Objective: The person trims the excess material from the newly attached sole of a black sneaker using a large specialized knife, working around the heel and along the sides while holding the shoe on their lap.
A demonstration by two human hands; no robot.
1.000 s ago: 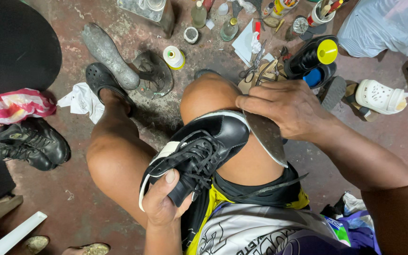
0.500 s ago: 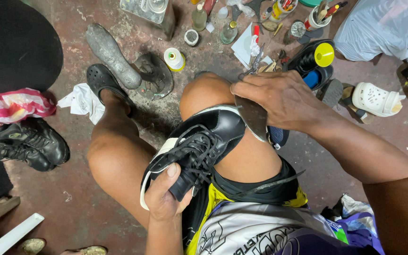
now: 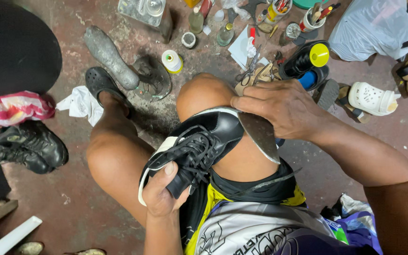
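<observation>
A black lace-up shoe (image 3: pixel 199 144) with a white sole edge rests across my right thigh, toe toward the knee. My left hand (image 3: pixel 162 189) grips its heel end, thumb over the laces. My right hand (image 3: pixel 279 109) holds a flat grey blade-like tool (image 3: pixel 260 137) against the shoe's toe, fingers curled over the top of the tool. My left foot sits in a dark clog (image 3: pixel 101 84) on the reddish floor.
A metal shoe last on a stand (image 3: pixel 114 59) and a thread spool (image 3: pixel 171 61) lie ahead. Bottles, scissors (image 3: pixel 249 71), pens in cups, a black-and-yellow can (image 3: pixel 308 59) and a white clog (image 3: pixel 371 99) crowd the right. Black boots (image 3: pixel 20 146) sit at left.
My right hand with the grey tool has shifted slightly along the shoe's toe. My left hand keeps its hold on the shoe.
</observation>
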